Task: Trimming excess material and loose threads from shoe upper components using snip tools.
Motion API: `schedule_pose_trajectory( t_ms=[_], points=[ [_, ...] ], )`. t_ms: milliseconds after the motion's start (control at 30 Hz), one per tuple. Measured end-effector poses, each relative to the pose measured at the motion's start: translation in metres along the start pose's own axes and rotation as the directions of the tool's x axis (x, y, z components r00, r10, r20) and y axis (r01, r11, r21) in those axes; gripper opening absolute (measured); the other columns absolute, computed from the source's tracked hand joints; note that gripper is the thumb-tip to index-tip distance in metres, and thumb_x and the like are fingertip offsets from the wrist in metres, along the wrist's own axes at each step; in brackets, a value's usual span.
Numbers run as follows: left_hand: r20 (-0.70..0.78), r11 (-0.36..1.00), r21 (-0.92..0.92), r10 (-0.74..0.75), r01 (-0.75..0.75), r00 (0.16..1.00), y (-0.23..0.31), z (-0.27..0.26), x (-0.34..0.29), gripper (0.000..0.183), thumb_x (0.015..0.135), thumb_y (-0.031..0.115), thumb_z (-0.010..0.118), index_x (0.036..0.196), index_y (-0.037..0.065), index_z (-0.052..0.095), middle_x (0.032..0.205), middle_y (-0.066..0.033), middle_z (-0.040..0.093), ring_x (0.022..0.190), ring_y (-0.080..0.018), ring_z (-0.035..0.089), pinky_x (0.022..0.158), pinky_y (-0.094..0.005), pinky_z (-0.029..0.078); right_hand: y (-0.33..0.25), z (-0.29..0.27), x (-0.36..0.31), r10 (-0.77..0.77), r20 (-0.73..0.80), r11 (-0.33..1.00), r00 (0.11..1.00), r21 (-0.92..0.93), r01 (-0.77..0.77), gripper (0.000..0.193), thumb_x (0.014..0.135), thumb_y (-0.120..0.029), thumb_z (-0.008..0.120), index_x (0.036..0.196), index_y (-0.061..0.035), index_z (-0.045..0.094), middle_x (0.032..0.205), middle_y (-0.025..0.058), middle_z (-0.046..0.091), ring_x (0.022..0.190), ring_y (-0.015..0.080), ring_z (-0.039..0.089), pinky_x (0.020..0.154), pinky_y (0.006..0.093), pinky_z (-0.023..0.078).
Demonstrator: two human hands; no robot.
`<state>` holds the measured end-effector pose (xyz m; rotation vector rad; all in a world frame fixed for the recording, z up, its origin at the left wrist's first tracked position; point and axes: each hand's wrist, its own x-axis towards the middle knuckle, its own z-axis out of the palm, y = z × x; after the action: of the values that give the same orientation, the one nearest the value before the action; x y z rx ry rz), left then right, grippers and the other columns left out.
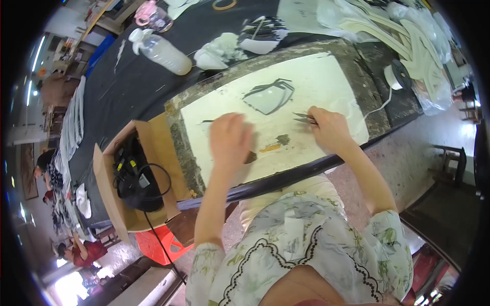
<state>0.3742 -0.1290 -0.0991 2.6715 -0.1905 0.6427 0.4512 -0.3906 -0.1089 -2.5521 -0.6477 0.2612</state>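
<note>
Small scissors are gripped in my right hand, blades pointing left over a white sheet. My left hand is over the left part of the sheet, its fingers smeared by motion. A thin dark strip shows just left of that hand; whether the hand touches it cannot be made out. Beyond both hands lies a pale, rounded piece with dark strips along its edges. Nearer me, the sheet bears dark and yellowish-brown marks.
Left of the board stands an open cardboard box holding black cabled equipment. A bottle, white fluffy material and a bundle of dark strips lie beyond. A spool sits at the right. Other people are far left.
</note>
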Motion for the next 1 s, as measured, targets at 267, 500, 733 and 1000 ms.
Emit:
schedule_pose_trajectory(
  t_ms=[267,500,733,1000],
  points=[
    [-0.049,1.0,-0.023,0.003,-0.004,0.999,-0.001,-0.01,-0.007,0.022,0.076,0.013,0.072,0.096,0.006,0.065,0.103,-0.011,0.062,0.101,-0.0302,0.058,0.086,-0.0413,0.048,-0.001,-0.013,-0.012,0.026,-0.07,0.979,0.997,0.202,-0.012,0.016,0.084,-0.017,0.063,0.094,-0.0053,0.057,0.08,0.014,0.066,0.074,0.0347,0.064,0.065,0.0414,0.049],
    [0.558,0.788,0.011,-0.516,0.616,0.65,-0.062,-0.048,0.018,0.029,0.069,0.019,0.078,0.09,0.002,0.066,0.095,-0.0127,0.063,0.088,-0.0298,0.059,0.079,-0.0368,0.049,-0.053,-0.01,-0.002,0.048,0.036,0.863,0.998,0.501,-0.06,0.025,0.094,-0.031,0.058,0.101,-0.0066,0.056,0.073,0.0121,0.063,0.066,0.0304,0.06,0.062,0.0379,0.046],
    [0.706,0.41,-0.498,-0.319,0.764,0.632,-0.017,-0.051,0.0,0.02,0.075,0.012,0.078,0.088,-0.001,0.07,0.075,-0.0006,0.066,0.067,-0.0081,0.057,0.062,-0.0255,0.046,-0.062,0.011,-0.012,0.017,0.099,0.699,0.995,0.71,-0.082,0.015,0.092,-0.017,0.058,0.098,-0.0026,0.059,0.071,0.0041,0.056,0.062,0.0107,0.046,0.058,0.0276,0.04],
    [0.739,0.428,-0.547,-0.156,0.719,0.655,0.007,-0.059,0.002,0.016,0.076,0.009,0.077,0.087,-0.001,0.071,0.07,0.0044,0.062,0.063,-0.0011,0.05,0.055,-0.0203,0.042,-0.075,-0.012,-0.008,-0.169,0.218,0.757,0.961,0.653,-0.015,0.017,0.089,-0.015,0.061,0.097,-0.0006,0.06,0.074,0.0048,0.058,0.066,0.0102,0.05,0.061,0.0251,0.042]
  ],
)
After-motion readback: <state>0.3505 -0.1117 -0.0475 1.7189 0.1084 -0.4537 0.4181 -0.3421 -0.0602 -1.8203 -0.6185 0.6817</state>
